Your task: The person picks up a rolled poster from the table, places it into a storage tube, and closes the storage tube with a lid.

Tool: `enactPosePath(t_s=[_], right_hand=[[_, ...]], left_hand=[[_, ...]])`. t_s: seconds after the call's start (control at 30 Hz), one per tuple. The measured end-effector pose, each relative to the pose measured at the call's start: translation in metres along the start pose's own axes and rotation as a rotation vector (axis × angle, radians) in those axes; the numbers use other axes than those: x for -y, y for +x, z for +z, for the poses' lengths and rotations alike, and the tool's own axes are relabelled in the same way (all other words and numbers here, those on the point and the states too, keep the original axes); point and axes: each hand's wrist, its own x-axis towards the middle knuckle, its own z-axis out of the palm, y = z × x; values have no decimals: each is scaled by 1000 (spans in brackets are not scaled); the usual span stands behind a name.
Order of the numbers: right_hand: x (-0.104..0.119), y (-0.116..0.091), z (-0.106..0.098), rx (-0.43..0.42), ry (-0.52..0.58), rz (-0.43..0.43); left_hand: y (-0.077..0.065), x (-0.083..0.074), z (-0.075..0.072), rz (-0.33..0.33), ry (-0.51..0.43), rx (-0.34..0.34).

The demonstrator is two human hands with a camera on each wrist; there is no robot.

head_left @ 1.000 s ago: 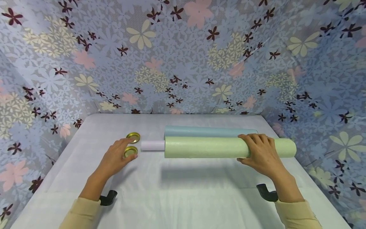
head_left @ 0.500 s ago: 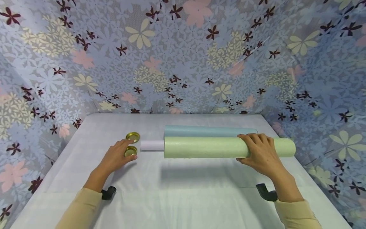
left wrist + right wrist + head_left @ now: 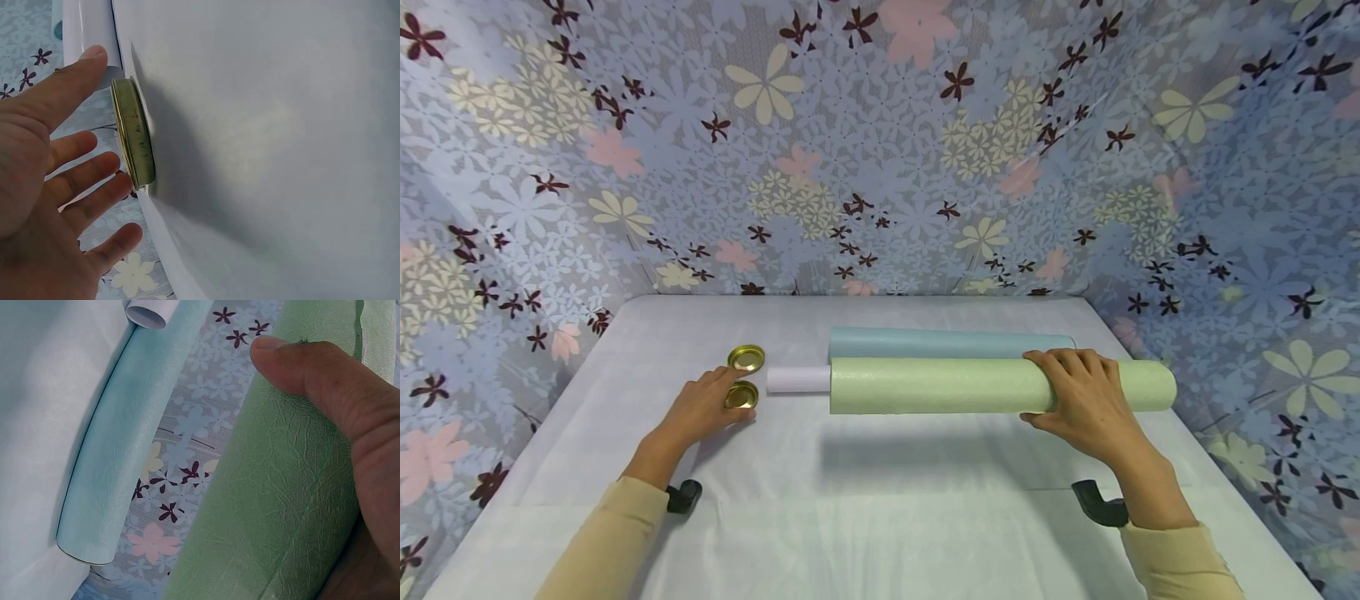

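My right hand [image 3: 1086, 408] grips a pale green textured roll [image 3: 940, 386] near its right end. The roll is held level above the table, its shadow falling on the cloth in front. In the right wrist view the thumb [image 3: 300, 362] lies across the green surface. At the left, my left hand [image 3: 696, 408] reaches around the nearer gold jar lid [image 3: 742, 395], thumb and fingers spread apart. The left wrist view shows that lid [image 3: 134, 134] between the thumb and the loosely bent fingers, not pinched. A second gold lid [image 3: 747, 358] lies just behind it.
A light blue roll [image 3: 940, 343] lies on the table behind the green one. A thinner white-lilac roll [image 3: 797, 380] sticks out to the left, partly hidden by the green roll. White cloth covers the table [image 3: 865, 533]; flowered fabric [image 3: 880, 167] hangs behind and at both sides.
My left hand has shifted slightly left and lower at the nearer lid, its forearm swinging a little. The right hand keeps the green roll almost still.
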Motion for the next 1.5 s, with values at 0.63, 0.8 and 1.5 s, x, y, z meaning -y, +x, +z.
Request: enactPosePath(t_s=[0.63,0.8,1.5], right_hand=[[-1,-1,0,-5,-3,-7],[0,-1,0,-2,-2,-5],[-1,-5,1,-9,-11,0]], left_hand=[[7,5,3,-32,18,96],[8,6,4,-40,0,107],[6,4,2,-56,7,102]])
